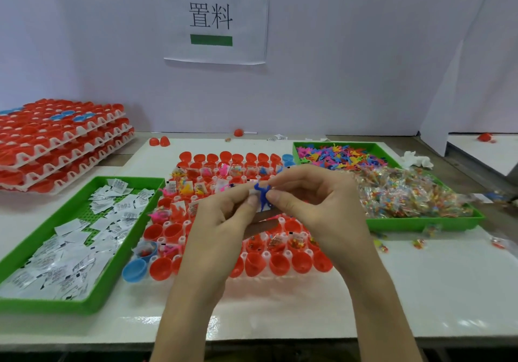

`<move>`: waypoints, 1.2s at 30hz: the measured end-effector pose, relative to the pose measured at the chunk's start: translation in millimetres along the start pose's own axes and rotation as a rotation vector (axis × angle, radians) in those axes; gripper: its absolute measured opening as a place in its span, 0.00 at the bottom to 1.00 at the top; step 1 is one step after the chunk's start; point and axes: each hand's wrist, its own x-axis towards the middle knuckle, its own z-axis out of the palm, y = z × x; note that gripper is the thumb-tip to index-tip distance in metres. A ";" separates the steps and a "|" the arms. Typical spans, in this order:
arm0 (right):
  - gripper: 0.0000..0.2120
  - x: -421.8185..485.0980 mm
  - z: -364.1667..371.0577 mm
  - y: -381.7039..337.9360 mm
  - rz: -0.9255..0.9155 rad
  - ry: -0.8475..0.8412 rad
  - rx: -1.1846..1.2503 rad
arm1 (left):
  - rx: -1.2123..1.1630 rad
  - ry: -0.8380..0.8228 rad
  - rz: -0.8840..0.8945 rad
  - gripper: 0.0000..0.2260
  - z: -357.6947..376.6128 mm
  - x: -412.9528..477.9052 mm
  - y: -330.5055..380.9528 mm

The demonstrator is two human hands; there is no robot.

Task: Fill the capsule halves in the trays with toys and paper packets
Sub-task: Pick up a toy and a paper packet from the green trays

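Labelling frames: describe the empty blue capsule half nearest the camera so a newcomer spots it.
Find the centre tray of capsule halves between the two green bins. At its near-left corner sits the blue capsule half: empty, unlike the filled blue one behind it; its row neighbours are red.

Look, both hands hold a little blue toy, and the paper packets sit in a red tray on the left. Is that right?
Not quite. The head view shows the tray of paper packets on the left is green, not red. The left hand and right hand do hold the little blue toy.
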 end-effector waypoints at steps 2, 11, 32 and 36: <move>0.07 0.9 0.4 2.2 0.000 0.003 -0.032 | -0.043 -0.040 -0.021 0.21 0.3 0.2 0.3; 0.08 1.3 3.0 12.0 -0.005 0.072 -0.161 | -0.027 -0.028 0.005 0.13 -1.3 0.5 -4.7; 0.09 -6.9 -81.1 77.4 0.533 0.543 -0.665 | 0.051 -0.016 -0.028 0.14 -4.3 0.4 -7.7; 0.05 -6.7 -84.6 73.8 0.565 0.431 -0.651 | 0.049 -0.006 -0.043 0.15 -2.8 0.0 -5.7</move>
